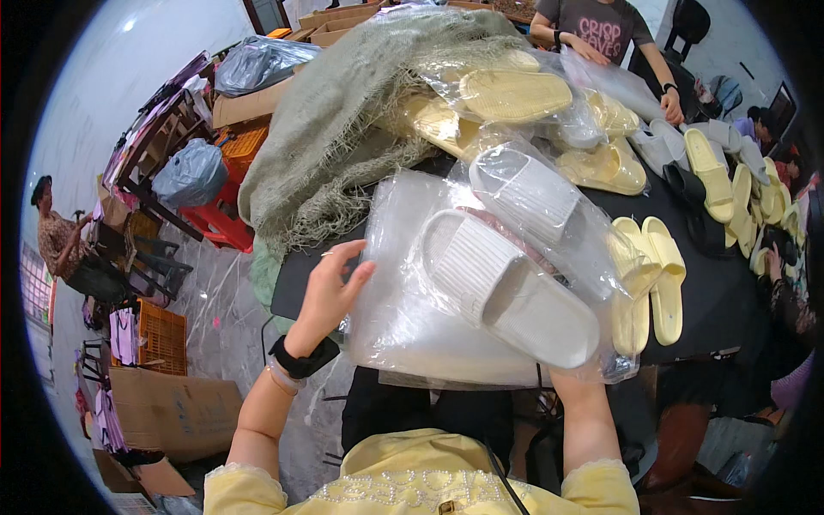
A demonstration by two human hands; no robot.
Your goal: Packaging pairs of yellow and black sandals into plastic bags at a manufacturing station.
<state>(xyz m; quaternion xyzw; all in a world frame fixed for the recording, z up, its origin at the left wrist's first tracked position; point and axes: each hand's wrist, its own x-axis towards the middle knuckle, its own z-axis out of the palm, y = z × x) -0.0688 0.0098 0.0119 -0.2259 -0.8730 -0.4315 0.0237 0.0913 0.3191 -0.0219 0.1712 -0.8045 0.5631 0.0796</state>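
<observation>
Left hand (330, 287) pinching the bag (403, 292) edge, steadying it; right hand hidden beneath, grip impossible to tell, propping the white slipper (506, 287) inside.

white slide sandal (506, 287) | ribbed strap, lying flat | inside clear plastic bag (403, 300) | table edge
</observation>
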